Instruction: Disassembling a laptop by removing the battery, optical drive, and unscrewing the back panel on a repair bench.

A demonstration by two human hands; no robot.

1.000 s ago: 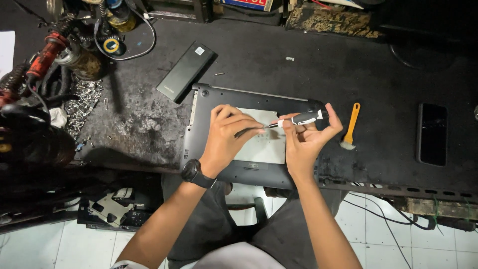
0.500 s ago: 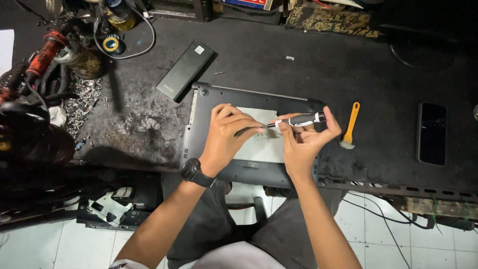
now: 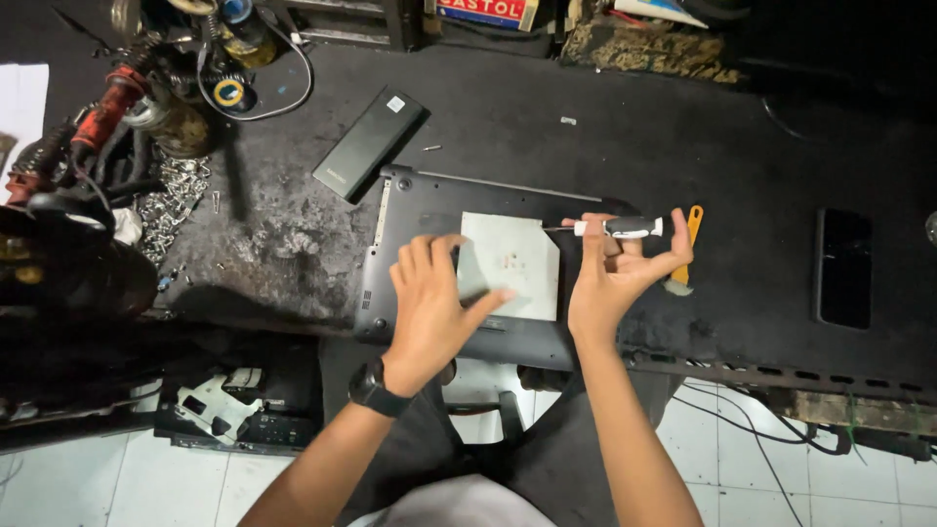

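A dark laptop [image 3: 410, 210] lies bottom-up on the black workbench, with a pale rectangular sticker [image 3: 522, 259] on its base. My left hand [image 3: 434, 312], wearing a black wristwatch, hovers flat over the laptop's near left part, fingers spread, holding nothing. My right hand [image 3: 615, 278] is raised over the laptop's right end and holds a small screwdriver [image 3: 615, 228] with a black-and-white handle, lying level, tip pointing left. An orange plastic pry tool [image 3: 688, 244] lies just right of that hand.
A black battery pack [image 3: 369, 144] lies behind the laptop on the left. A dark phone [image 3: 844, 268] rests at the right. Cables, red-handled tools and a pile of screws [image 3: 171, 190] crowd the left side. A loose screw [image 3: 430, 148] sits near the battery.
Both hands were together over the sticker, working with the screwdriver. They have drawn apart: the left hand opened and moved down-left, the right lifted the screwdriver to the right.
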